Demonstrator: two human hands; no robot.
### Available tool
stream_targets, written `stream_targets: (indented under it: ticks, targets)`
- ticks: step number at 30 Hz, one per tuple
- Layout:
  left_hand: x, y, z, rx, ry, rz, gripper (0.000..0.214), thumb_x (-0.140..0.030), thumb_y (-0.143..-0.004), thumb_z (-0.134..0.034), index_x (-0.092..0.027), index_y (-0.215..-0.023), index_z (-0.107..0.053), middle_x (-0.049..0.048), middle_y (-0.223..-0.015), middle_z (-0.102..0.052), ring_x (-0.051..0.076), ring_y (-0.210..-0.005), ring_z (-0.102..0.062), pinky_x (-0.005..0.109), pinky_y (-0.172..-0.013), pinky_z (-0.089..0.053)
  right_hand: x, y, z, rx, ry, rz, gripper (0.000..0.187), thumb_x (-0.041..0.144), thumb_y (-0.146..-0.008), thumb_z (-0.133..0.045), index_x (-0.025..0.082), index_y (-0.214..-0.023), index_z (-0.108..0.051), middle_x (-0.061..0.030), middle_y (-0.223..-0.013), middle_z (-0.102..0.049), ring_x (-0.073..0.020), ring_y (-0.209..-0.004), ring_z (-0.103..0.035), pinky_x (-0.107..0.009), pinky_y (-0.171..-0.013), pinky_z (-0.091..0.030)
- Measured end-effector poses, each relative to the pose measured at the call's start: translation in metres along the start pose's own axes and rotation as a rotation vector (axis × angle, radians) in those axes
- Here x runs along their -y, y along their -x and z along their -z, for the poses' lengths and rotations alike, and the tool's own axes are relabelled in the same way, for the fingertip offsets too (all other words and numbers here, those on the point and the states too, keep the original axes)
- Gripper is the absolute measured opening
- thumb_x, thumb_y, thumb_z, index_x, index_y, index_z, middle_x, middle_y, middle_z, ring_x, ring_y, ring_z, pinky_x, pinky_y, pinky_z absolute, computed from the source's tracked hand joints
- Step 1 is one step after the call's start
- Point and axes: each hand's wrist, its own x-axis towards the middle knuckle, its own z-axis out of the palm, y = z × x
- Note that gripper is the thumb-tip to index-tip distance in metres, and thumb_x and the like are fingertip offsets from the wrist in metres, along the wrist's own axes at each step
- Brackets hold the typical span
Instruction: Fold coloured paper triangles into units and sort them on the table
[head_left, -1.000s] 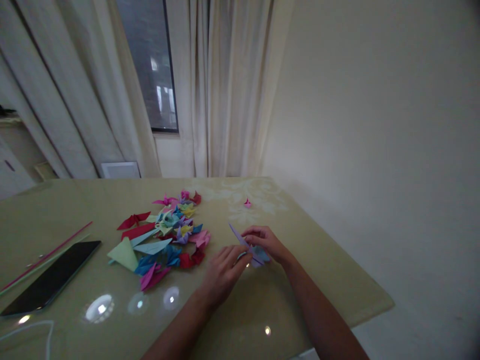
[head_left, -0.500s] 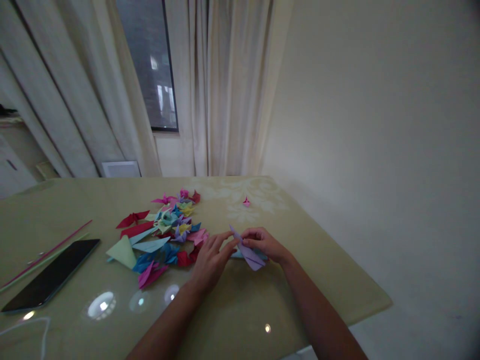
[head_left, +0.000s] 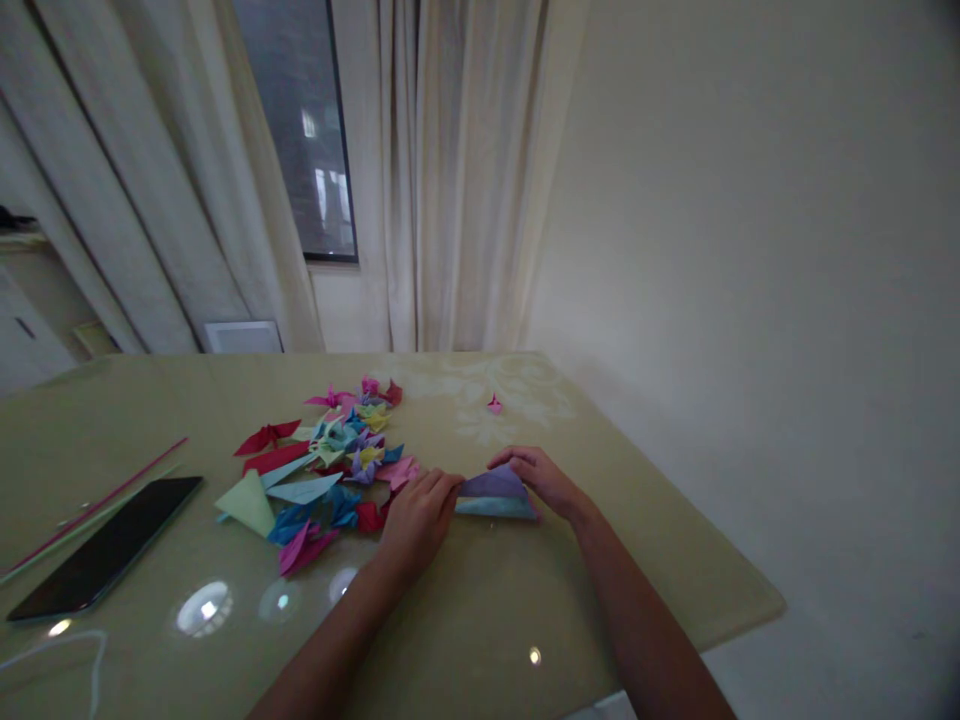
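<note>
A folded sheet of purple origami paper (head_left: 493, 484) is between my hands near the middle of the table. My left hand (head_left: 422, 515) has its fingers closed on the paper's left end. At its upper right side, my right hand (head_left: 541, 480) grips the edge, fingers bent over it and the thumb mostly hidden. Light blue paper (head_left: 495, 508) lies just below and in front of the purple sheet. Left of my left hand spreads a pile of colourful folded paper pieces (head_left: 330, 440), with a magenta one (head_left: 306, 548) at its near edge.
A black phone (head_left: 109, 545) lies on the left of the table (head_left: 637, 560), beside a thin pink stick (head_left: 97, 507) and a green one. A small pink paper piece (head_left: 494, 404) sits farther back. A white cable (head_left: 97, 660) is at the near left. The wall borders the right side.
The purple paper has turned from a steep slant to lying nearly level. My left hand has closed on its left end, and my right hand has shifted to its upper right edge.
</note>
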Motion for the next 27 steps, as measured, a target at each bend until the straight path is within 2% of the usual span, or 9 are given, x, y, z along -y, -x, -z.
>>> stream_targets:
  ticks: [3,5,7,10,16,21,27]
  targets:
    - [0.004,0.0,0.002,0.004,0.05,0.02,0.02,-0.025,-0.106,-0.051,-0.024,-0.112,-0.07,0.0045,-0.1,-0.075,0.022,-0.096,-0.068,0.036,-0.093,-0.052,0.0,0.001,0.003,0.01,-0.034,-0.025,0.047,0.062,-0.075,-0.085,0.02,-0.095,-0.079,-0.0023,-0.081,-0.071,-0.0171,-0.071,-0.06,-0.027,-0.064,-0.043]
    - [0.007,0.0,0.002,0.004,0.072,0.023,0.017,-0.028,-0.104,-0.057,-0.024,-0.115,-0.07,0.0039,-0.1,-0.075,0.022,-0.097,-0.069,0.037,-0.096,-0.052,0.0,0.001,0.004,0.003,-0.024,-0.05,0.041,0.054,-0.072,-0.089,0.019,-0.089,-0.077,0.0007,-0.072,-0.066,-0.0136,-0.062,-0.053,-0.026,-0.058,-0.036]
    - [0.01,0.0,0.001,0.009,0.075,0.023,0.02,-0.032,-0.1,-0.064,-0.024,-0.118,-0.07,0.004,-0.101,-0.076,0.023,-0.098,-0.069,0.04,-0.101,-0.05,-0.002,0.0,0.007,0.0,-0.028,-0.07,0.038,0.051,-0.071,-0.089,0.018,-0.084,-0.075,0.0023,-0.068,-0.063,-0.0115,-0.058,-0.048,-0.025,-0.055,-0.031]
    - [0.014,0.001,0.001,0.049,0.05,0.009,0.023,-0.034,-0.098,-0.068,-0.023,-0.119,-0.071,0.0046,-0.104,-0.076,0.024,-0.102,-0.069,0.042,-0.104,-0.049,-0.004,-0.001,0.013,-0.001,-0.056,-0.101,0.039,0.049,-0.068,-0.091,0.018,-0.081,-0.072,0.0023,-0.068,-0.063,-0.0109,-0.059,-0.048,-0.024,-0.055,-0.03]
    - [0.015,0.003,-0.005,0.143,-0.013,-0.045,0.018,-0.026,-0.103,-0.059,-0.024,-0.11,-0.075,0.0049,-0.103,-0.076,0.023,-0.098,-0.067,0.037,-0.091,-0.052,-0.011,-0.002,0.021,0.009,-0.049,-0.137,0.042,0.05,-0.064,-0.092,0.017,-0.079,-0.071,0.0017,-0.069,-0.065,-0.0122,-0.062,-0.053,-0.025,-0.058,-0.035]
    - [0.011,0.004,-0.01,0.201,-0.083,-0.053,0.016,-0.023,-0.101,-0.062,-0.024,-0.108,-0.076,0.0058,-0.102,-0.075,0.024,-0.098,-0.065,0.037,-0.092,-0.051,-0.021,-0.004,0.019,0.038,0.099,-0.127,0.039,0.048,-0.065,-0.091,0.017,-0.077,-0.071,0.0011,-0.069,-0.065,-0.0135,-0.063,-0.055,-0.026,-0.06,-0.039]
    - [0.004,0.002,-0.006,0.389,-0.083,0.066,0.02,-0.024,-0.101,-0.06,-0.024,-0.115,-0.075,0.0063,-0.111,-0.073,0.024,-0.107,-0.068,0.035,-0.095,-0.051,-0.027,-0.006,0.018,0.033,0.307,-0.066,0.031,0.046,-0.07,-0.087,0.018,-0.078,-0.076,-0.0012,-0.073,-0.066,-0.0164,-0.07,-0.058,-0.027,-0.064,-0.043]
